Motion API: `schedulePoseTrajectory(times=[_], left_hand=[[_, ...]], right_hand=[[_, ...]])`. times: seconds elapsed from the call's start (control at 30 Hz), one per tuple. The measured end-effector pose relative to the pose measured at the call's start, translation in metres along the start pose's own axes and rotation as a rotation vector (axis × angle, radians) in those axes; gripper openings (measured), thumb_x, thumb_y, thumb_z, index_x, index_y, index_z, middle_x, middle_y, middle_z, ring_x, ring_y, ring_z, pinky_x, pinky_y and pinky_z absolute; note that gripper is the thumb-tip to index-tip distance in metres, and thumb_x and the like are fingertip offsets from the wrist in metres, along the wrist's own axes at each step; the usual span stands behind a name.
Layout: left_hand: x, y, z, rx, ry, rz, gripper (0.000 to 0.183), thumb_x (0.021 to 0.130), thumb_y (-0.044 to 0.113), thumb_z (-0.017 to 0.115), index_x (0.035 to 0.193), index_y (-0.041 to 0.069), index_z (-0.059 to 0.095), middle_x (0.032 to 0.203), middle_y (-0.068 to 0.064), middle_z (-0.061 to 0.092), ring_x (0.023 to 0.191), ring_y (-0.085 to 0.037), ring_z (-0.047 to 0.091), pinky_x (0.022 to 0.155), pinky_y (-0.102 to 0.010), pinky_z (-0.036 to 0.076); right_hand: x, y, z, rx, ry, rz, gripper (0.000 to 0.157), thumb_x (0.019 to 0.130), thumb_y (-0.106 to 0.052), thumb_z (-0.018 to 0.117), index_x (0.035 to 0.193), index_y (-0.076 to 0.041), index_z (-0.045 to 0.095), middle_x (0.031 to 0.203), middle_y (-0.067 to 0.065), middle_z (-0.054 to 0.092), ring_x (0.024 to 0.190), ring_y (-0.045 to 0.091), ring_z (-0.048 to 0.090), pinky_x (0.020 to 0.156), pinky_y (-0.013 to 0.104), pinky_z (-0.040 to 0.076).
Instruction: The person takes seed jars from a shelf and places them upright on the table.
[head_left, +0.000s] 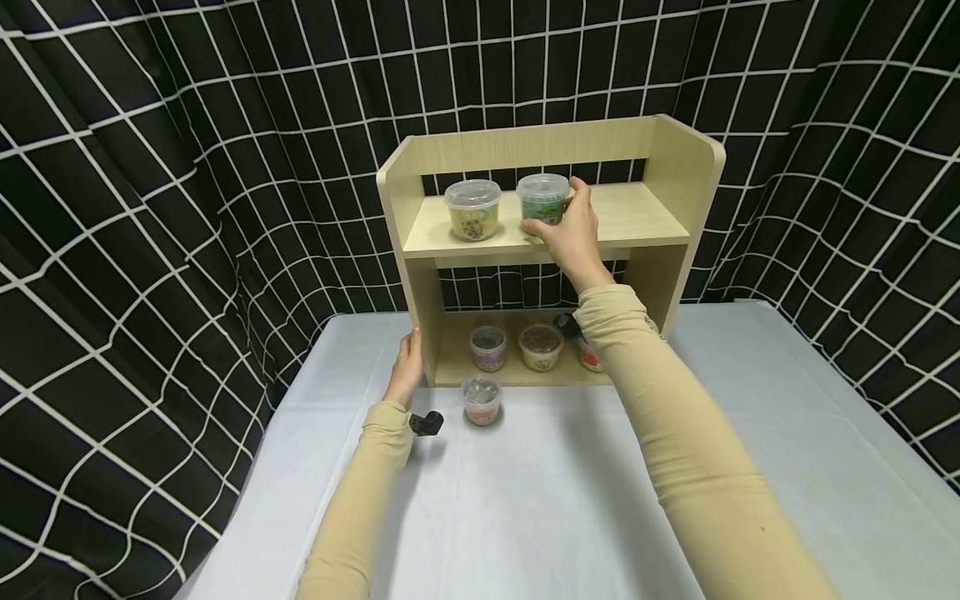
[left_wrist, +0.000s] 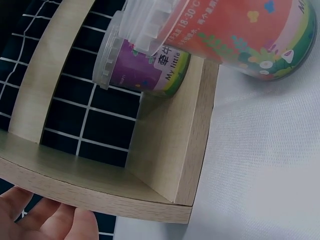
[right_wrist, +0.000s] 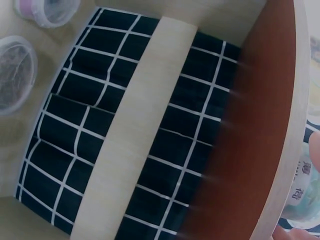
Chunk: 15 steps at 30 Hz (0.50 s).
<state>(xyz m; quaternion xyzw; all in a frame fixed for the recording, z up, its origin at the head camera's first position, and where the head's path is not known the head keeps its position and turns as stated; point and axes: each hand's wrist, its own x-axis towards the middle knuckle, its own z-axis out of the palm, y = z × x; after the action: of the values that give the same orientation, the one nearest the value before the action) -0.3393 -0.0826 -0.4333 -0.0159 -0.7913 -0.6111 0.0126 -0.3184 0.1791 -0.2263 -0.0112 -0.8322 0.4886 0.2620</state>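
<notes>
My right hand (head_left: pixel 573 237) grips a small round tub with a green label and clear lid (head_left: pixel 542 200), thumb in front and fingers round its right side. This tub is at the upper board of a pale wooden shelf unit (head_left: pixel 652 212); whether it touches the board I cannot tell. Only part of the green tub (right_wrist: pixel 301 192) shows at the right wrist view's edge. On its left stands a yellow tub (head_left: pixel 474 221). My left hand (head_left: pixel 405 367) rests against the unit's left side panel, its fingers (left_wrist: pixel 55 217) at the panel's outer face.
On the lower board stand a purple tub (head_left: pixel 489 357), a second yellow tub (head_left: pixel 541 357) and a red tub (head_left: pixel 590 357) partly behind my right sleeve. A pink-red tub (head_left: pixel 482 408) is on the white tablecloth (head_left: pixel 510 508) before the unit. Black gridded curtain (head_left: pixel 315 108) surrounds the table.
</notes>
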Motion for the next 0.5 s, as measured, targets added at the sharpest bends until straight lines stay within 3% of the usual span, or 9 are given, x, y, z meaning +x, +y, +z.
schedulePoseTrajectory(times=[0.5], left_hand=[[0.0002, -0.0009, 0.0011, -0.004, 0.009, 0.011, 0.074, 0.092, 0.065, 0.023, 0.143, 0.012, 0.03, 0.146, -0.015, 0.028, 0.132, -0.037, 0.023, 0.105, -0.05, 0.021]], right_hand=[[0.0009, 0.0012, 0.0016, 0.003, 0.013, 0.005, 0.083, 0.082, -0.017, 0.073, 0.143, -0.007, 0.019, 0.129, 0.018, 0.047, 0.12, 0.025, 0.043, 0.101, 0.032, 0.031]])
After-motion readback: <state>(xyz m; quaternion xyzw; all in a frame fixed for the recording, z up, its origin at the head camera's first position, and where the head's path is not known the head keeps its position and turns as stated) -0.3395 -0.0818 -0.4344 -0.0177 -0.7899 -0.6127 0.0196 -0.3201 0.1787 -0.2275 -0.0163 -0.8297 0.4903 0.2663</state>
